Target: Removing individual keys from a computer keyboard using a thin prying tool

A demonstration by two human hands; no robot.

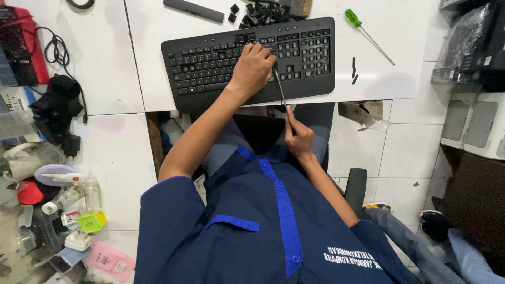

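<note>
Left hand curled, fingertips pressing the matte black plastic full-size keyboard. Right hand pinches 1 thin metal rod tool (tip at keys).

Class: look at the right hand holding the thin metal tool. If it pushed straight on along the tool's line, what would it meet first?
The right hand points up the thin tool toward the black keyboard; it would probably meet the keyboard's front edge first, just beside the left hand.

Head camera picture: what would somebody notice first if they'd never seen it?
First, the black keyboard in the middle of the white table, with the left hand pressing on its keys. The right hand pokes a thin metal tool at it. Loose black keys lie heaped behind, a green-handled screwdriver to the right.
</note>
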